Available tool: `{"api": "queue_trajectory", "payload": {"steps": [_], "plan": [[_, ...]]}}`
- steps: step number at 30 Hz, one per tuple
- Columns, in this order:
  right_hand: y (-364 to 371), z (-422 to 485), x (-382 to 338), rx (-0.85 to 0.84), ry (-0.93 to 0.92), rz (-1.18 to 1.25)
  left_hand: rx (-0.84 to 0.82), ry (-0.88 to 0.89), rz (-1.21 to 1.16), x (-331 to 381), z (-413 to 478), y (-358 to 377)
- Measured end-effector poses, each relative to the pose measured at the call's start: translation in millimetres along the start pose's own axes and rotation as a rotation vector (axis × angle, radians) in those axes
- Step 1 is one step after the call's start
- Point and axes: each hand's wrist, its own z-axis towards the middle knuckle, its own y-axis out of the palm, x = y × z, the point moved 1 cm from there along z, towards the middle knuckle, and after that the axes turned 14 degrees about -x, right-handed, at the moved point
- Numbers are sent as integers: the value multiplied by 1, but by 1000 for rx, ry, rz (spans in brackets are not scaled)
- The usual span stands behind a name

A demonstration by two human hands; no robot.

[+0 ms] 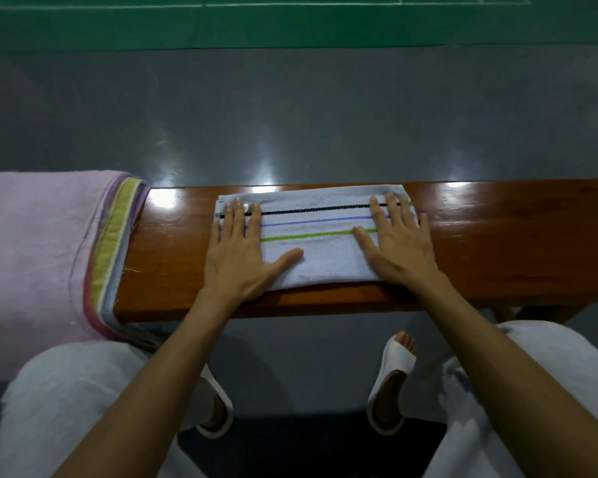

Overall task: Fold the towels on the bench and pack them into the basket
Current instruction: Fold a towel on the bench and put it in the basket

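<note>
Now, from the head view, your left hand [237, 251] and right hand [399, 243] lie flat with straight fingers, pressing the two ends of the folded striped towel [318, 257] on the bench [497, 236] at twelve o'clock, gripping nothing. You look early on: the pink towel [38, 243] at nine o'clock seems unfolded, and no basket shows, so packing remains

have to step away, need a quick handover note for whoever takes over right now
Hands: left hand and right hand both lie flat, pressing the blue towel on the bench.
The pink towel drapes over the bench's left end.
The basket is not in view.
Done: blue towel folded into a rectangle.
Left: fold the pink towel, pack both.
</note>
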Motion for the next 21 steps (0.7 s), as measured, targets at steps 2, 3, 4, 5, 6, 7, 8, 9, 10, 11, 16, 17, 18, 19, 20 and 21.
{"api": "queue_trajectory", "payload": {"steps": [2,3,4,5,6,7,8,9,10,11,16,17,18,19,20,21], "plan": [[0,-2,4,6,14,9,3,-10,-1,-5,-3,-2],[1,-4,5,12,11,11,-1,-12,1,-7,-5,-2],[2,-6,4,17,6,16,-3,-12,2,-9,-7,-2],[4,-9,4,21,3,19,-2,-9,3,-10,-9,-1],[5,-11,3,21,3,19,1,-8,4,-11,-10,-1],[5,-13,2,20,5,18,4,-6,6,-12,-12,0],[5,-15,2,17,6,18,4,-4,7,-12,-13,0],[5,-16,2,15,7,21,3,-3,6,-12,-14,0],[5,-16,2,10,7,23,2,-3,3,-12,-15,0],[4,-16,1,6,6,26,2,-2,-2,-12,-15,0],[-8,-18,2,87,-38,211,5,32,-84,-13,-14,-4],[-13,-20,5,145,-18,250,24,38,-91,-12,-15,-6],[-17,-21,7,207,16,281,50,49,-88,-11,-17,-7],[-21,-22,10,259,65,314,73,65,-84,-9,-19,-8],[-26,-23,13,286,132,344,83,84,-86,-6,-21,-8],[-28,-23,16,278,209,354,78,103,-91,-3,-22,-7]]}}
